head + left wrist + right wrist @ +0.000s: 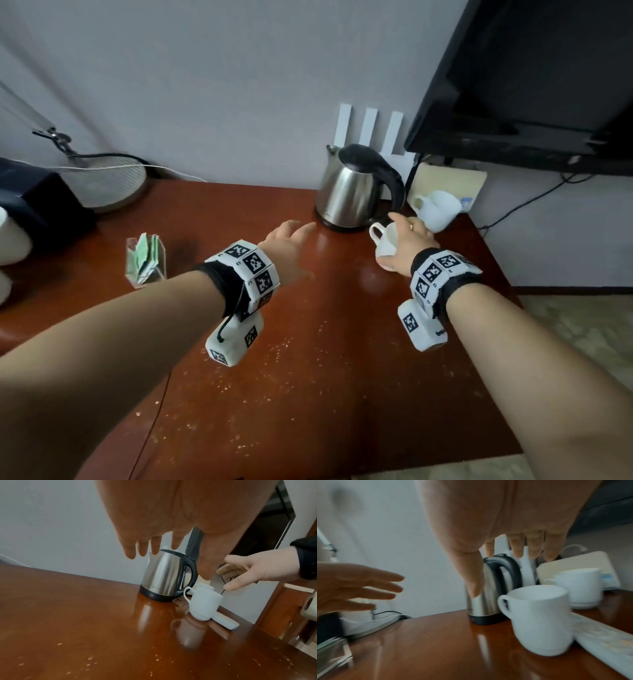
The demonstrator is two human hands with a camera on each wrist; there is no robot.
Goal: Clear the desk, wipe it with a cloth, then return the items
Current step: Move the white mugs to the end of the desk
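A steel kettle (354,192) with a black handle stands at the back of the red-brown desk (308,377). To its right are two white cups, the near one (383,241) just in front of the far one (440,209). My left hand (291,245) hovers open over the desk, fingers spread toward the kettle (164,577). Just above the near cup (203,604) hangs my right hand (407,236), open and holding nothing. A white remote (225,620) lies beside that cup (539,619).
A clear holder of green packets (145,260) stands at mid-left, with a round lamp base (109,185) and a dark box (37,202) behind it. A black screen (531,78) overhangs the back right corner. Pale crumbs speckle the desk's front half.
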